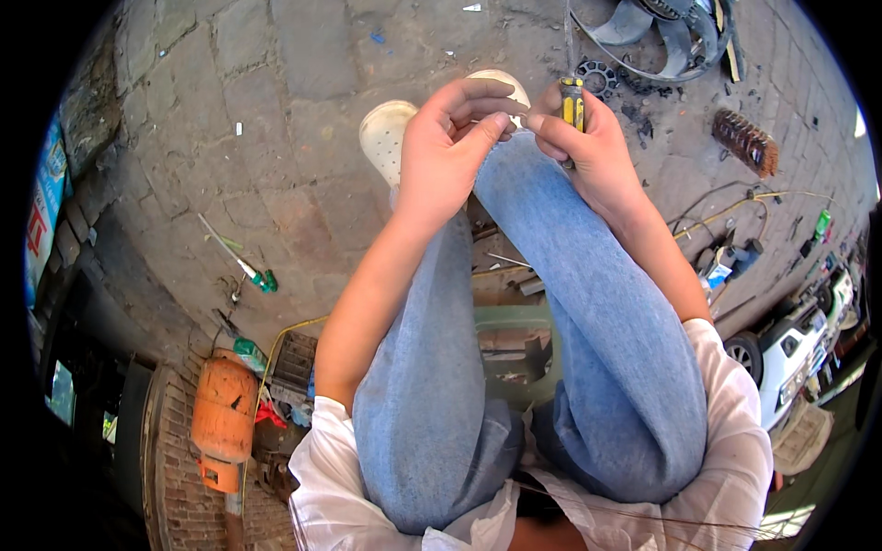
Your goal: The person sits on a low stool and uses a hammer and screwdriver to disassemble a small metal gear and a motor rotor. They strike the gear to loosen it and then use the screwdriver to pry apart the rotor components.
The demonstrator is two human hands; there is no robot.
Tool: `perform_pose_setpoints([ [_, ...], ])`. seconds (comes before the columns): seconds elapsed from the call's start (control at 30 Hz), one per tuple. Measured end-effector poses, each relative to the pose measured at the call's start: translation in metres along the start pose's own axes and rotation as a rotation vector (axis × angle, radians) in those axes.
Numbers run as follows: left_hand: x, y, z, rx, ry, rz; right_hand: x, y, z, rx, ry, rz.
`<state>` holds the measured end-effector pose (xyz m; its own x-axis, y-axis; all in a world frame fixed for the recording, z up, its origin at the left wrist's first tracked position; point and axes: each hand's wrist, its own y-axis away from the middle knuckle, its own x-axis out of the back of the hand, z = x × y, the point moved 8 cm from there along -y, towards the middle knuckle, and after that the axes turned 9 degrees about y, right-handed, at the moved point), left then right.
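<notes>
My right hand is wrapped round a screwdriver with a yellow and black handle, its thin shaft pointing away from me. The thumb and forefinger of that hand come together close to the left fingertips. My left hand is beside it over my knee, fingers curled and the thumb near the fingertips. Anything small between these fingertips is too hard to make out. Both hands are above the cream clogs on my feet.
Beyond the screwdriver lie a black ring-shaped part and a curved-blade metal wheel. A brown bristly brush rests on the paving at right. An orange gas cylinder is at left; a white vehicle stands far right.
</notes>
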<state>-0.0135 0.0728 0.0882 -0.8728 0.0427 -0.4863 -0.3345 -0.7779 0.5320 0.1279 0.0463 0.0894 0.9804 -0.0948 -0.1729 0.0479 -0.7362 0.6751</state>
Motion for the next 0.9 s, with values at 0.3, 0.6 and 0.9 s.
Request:
perform_pose_setpoints([
  [0.3, -0.008, 0.004, 0.025, -0.282, -0.496, -0.034, -0.001, -0.001, 0.001, -0.043, -0.030, -0.020],
  [0.6, -0.027, 0.016, 0.039, -0.723, -0.933, -0.150, -0.005, -0.001, 0.008, -0.153, -0.103, -0.089],
  [0.9, -0.030, 0.018, 0.043, -0.657, -0.871, -0.190, -0.011, 0.002, 0.012, -0.270, -0.175, -0.213],
])
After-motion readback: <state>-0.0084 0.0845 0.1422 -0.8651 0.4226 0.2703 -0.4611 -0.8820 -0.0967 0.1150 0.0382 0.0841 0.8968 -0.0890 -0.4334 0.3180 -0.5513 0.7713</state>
